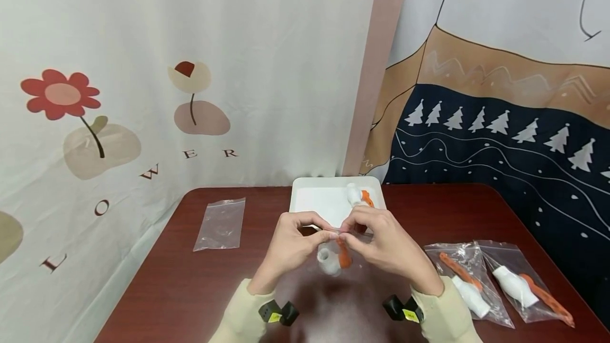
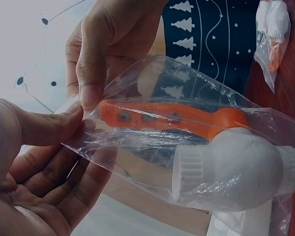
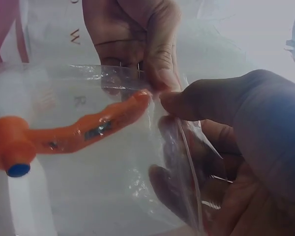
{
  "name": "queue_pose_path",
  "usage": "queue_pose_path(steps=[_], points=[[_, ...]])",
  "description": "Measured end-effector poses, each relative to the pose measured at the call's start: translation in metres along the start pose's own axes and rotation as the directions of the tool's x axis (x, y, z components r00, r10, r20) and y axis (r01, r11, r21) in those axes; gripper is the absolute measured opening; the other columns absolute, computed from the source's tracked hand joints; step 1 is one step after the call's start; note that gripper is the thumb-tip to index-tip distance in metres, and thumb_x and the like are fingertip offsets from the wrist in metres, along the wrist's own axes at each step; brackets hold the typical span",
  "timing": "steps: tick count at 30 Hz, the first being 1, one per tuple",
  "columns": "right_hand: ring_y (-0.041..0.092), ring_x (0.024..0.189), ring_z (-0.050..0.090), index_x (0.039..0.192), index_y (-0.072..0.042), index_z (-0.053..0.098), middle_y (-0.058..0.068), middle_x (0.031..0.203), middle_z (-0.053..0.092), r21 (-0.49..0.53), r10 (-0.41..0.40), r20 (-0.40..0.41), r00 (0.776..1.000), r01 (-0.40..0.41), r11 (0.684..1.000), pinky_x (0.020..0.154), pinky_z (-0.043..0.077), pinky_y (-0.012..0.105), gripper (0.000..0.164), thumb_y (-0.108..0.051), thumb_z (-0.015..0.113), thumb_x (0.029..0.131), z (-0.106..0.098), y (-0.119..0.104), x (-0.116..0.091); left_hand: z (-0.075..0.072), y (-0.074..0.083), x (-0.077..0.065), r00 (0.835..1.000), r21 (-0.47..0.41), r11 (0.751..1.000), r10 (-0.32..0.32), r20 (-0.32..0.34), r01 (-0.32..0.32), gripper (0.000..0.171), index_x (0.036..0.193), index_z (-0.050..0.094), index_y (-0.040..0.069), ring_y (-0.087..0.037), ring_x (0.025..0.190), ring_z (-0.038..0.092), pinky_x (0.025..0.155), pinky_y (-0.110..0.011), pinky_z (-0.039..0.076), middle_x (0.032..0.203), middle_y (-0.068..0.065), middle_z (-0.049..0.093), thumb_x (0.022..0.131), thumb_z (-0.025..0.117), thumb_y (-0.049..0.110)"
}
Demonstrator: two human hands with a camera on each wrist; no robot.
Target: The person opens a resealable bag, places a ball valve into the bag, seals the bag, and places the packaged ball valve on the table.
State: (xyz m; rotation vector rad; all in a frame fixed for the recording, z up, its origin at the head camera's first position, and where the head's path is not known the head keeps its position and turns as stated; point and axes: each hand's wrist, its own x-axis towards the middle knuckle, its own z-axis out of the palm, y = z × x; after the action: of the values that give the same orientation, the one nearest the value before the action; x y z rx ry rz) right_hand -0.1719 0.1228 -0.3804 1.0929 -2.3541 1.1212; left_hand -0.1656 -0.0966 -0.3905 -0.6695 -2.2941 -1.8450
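Both hands meet over the table's middle, pinching the top edge of a clear zip bag (image 2: 132, 169) between thumb and fingers. The left hand (image 1: 297, 240) and right hand (image 1: 381, 240) have their fingertips almost together. Inside the bag hangs a white plastic ball valve (image 2: 236, 167) with an orange handle (image 3: 83, 132). The handle's tip points up toward the pinched edge, and the white body hangs below. A blue end shows on the orange part in the right wrist view. Whether the seal is fully closed cannot be told.
A white tray (image 1: 312, 200) stands at the back, holding another white valve (image 1: 355, 195) with orange on it. A flat clear zip bag (image 1: 221, 225) lies at left. At right, two bagged valves (image 1: 469, 295) (image 1: 514, 286) lie side by side on the dark red table (image 1: 157, 290).
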Motion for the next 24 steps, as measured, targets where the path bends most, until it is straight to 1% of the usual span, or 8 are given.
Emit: queue_pose_path(steps=[4,7,10,12,14,17,21,24], points=[[0.002,0.073,0.051,0.084,-0.024,0.069,-0.015,0.077,0.055,-0.009,-0.028,-0.016,0.999,0.028,1.0,0.064,0.049,0.019,0.021,-0.006,0.079,0.086,0.0,-0.0009,0.0009,-0.0003,-0.0004,0.0001,1.0,-0.015,1.0,0.005,0.016,-0.005,0.006,0.084,0.08,0.01,-0.005,0.062,0.063,0.057,-0.019,0.051,0.079,-0.008,0.077,0.083,0.085,0.011],[0.001,0.073,0.051,0.084,-0.023,0.069,-0.015,0.076,0.056,-0.014,-0.054,-0.027,0.998,0.053,0.998,0.064,0.048,0.02,0.02,-0.006,0.079,0.086,-0.0006,-0.0015,0.0005,-0.0007,-0.0009,-0.0002,0.998,-0.043,0.999,0.017,0.062,-0.014,0.005,0.088,0.079,0.011,-0.006,0.069,0.067,0.064,-0.021,0.056,0.084,-0.009,0.076,0.085,0.083,0.011],[0.0,0.073,0.052,0.084,-0.023,0.07,-0.015,0.077,0.057,-0.009,-0.069,-0.034,0.997,0.069,0.998,0.064,0.049,0.02,0.019,-0.006,0.078,0.087,-0.0019,-0.0022,0.0001,-0.0001,-0.0019,-0.0002,0.994,-0.078,0.996,0.052,0.099,-0.044,0.005,0.091,0.078,0.01,-0.008,0.075,0.07,0.07,-0.023,0.059,0.088,-0.011,0.076,0.088,0.081,0.012],[0.0,0.073,0.052,0.085,-0.022,0.07,-0.014,0.077,0.057,-0.002,-0.065,-0.033,0.997,0.065,0.998,0.064,0.05,0.02,0.019,-0.005,0.078,0.087,-0.0027,-0.0026,-0.0001,0.0009,-0.0034,0.0001,0.991,-0.079,0.993,0.094,0.091,-0.087,0.006,0.091,0.078,0.009,-0.007,0.075,0.07,0.069,-0.024,0.06,0.087,-0.011,0.076,0.088,0.081,0.013],[0.0,0.073,0.052,0.086,-0.022,0.071,-0.014,0.078,0.058,0.009,-0.047,-0.023,0.999,0.047,0.999,0.064,0.051,0.019,0.019,-0.005,0.078,0.087,-0.0035,-0.0031,-0.0001,0.0024,-0.0048,0.0005,0.989,-0.069,0.989,0.139,0.06,-0.134,0.006,0.089,0.079,0.007,-0.006,0.072,0.069,0.065,-0.024,0.059,0.083,-0.011,0.076,0.088,0.082,0.012],[0.001,0.074,0.053,0.088,-0.024,0.071,-0.015,0.079,0.058,0.023,-0.003,-0.002,1.0,0.003,1.0,0.066,0.052,0.02,0.019,-0.007,0.078,0.087,-0.0045,-0.0037,-0.0003,0.004,-0.0056,0.0006,0.986,-0.047,0.985,0.167,0.011,-0.166,0.006,0.085,0.079,0.005,-0.005,0.068,0.067,0.061,-0.023,0.058,0.078,-0.011,0.076,0.086,0.083,0.01],[0.002,0.073,0.054,0.088,-0.025,0.07,-0.015,0.079,0.058,0.04,0.038,0.015,0.999,-0.038,0.998,0.066,0.053,0.021,0.019,-0.008,0.079,0.087,-0.0058,-0.0034,-0.0006,0.0033,-0.0031,0.0,0.992,-0.066,0.99,0.121,-0.022,-0.122,0.007,0.085,0.077,0.002,-0.009,0.069,0.069,0.063,-0.023,0.059,0.079,-0.014,0.076,0.086,0.082,0.007],[0.002,0.072,0.054,0.086,-0.023,0.07,-0.015,0.078,0.057,0.046,0.026,0.012,1.0,-0.027,0.999,0.065,0.052,0.021,0.019,-0.006,0.08,0.087,-0.0062,-0.0022,-0.0002,0.002,-0.0015,-0.0002,0.997,-0.091,0.993,0.077,-0.002,-0.076,0.008,0.087,0.075,0.0,-0.01,0.073,0.071,0.068,-0.024,0.06,0.083,-0.018,0.076,0.087,0.08,0.006]])
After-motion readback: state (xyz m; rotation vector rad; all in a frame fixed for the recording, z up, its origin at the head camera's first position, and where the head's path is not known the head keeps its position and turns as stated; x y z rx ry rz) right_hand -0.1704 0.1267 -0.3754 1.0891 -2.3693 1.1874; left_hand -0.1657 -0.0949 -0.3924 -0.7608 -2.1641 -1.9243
